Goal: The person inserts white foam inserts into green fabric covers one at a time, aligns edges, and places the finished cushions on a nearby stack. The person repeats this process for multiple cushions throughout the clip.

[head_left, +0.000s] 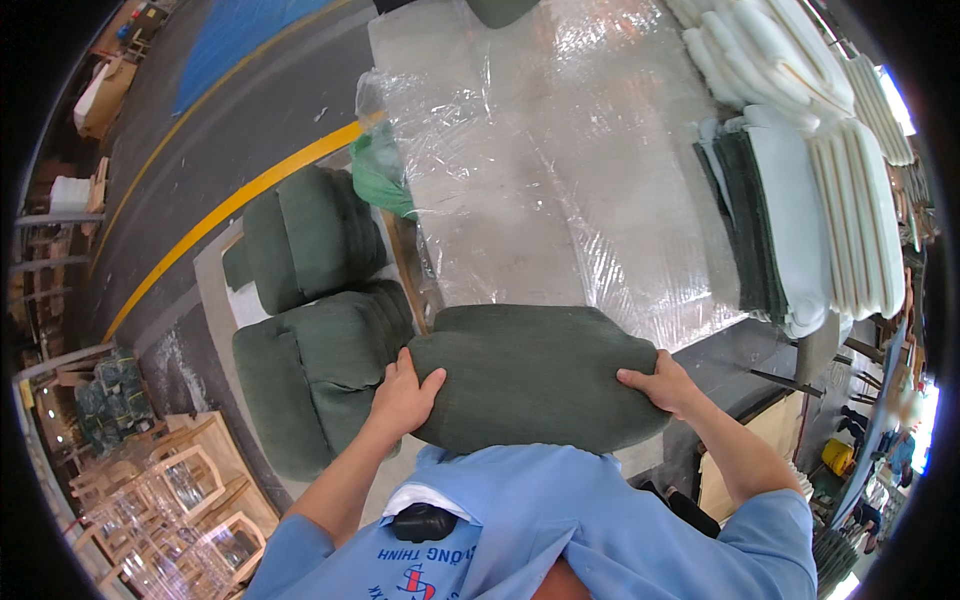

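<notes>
A dark green fabric-covered cushion is held level in front of my body, at the near edge of a table. My left hand grips its left end, thumb on top and fingers around the side. At the right end my right hand holds it the same way, the fingers partly hidden underneath. Two stacks of similar green cushions lie to the left: a near stack close to my left hand and a far stack behind it.
Clear plastic film covers the table. A green plastic bag hangs at its left edge. Folded dark and pale fabric pieces and white foam pads are stacked on the right. Wooden frames stand at lower left, beyond a yellow floor line.
</notes>
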{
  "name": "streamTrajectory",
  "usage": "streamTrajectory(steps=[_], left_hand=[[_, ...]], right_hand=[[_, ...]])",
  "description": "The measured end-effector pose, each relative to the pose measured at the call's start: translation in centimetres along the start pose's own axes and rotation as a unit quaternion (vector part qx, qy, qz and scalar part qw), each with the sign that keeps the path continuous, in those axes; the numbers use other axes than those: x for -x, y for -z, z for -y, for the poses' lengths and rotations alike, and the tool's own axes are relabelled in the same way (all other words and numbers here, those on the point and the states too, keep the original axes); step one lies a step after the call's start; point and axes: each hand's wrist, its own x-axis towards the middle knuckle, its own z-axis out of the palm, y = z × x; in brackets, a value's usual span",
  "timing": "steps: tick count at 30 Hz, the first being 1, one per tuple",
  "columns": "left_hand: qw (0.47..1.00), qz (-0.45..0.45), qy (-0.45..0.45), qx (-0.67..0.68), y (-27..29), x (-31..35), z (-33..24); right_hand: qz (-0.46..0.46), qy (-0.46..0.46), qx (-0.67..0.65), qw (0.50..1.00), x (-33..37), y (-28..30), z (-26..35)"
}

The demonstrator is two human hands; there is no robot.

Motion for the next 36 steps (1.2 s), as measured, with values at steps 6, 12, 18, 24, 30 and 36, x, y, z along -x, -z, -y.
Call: streamTrajectory(steps=[6, 12, 18, 24, 30, 36], left_hand=[[0.997, 0.054, 0.054, 0.015, 0.2, -5.2, -0.5], [0.998, 0.023, 0.047, 0.023, -0.5, -8.1, 0.0], [0.992, 0.038, 0.021, 0.115, -1.1, -9.8, 0.9], [0.966, 0.036, 0.035, 0.254, -1.9, -10.0, 1.4], [0.835, 0.057, -0.103, 0.538, 3.7, -4.0, -0.3], [0.803, 0.022, -0.341, 0.489, 0.5, 6.0, -5.5]], right_hand=[[-0.030, -0.056, 0.085, 0.994, -3.7, 0.0, 0.5], [-0.031, -0.088, 0.116, 0.989, -6.0, -0.1, 1.1], [-0.046, -0.071, 0.070, 0.994, -7.2, -0.5, 0.2], [-0.120, -0.005, 0.041, 0.992, -6.5, -1.4, -1.4], [-0.316, 0.201, -0.185, 0.909, -3.3, 2.9, 2.6], [-0.347, 0.319, -0.578, 0.666, -4.7, 9.8, 7.8]])
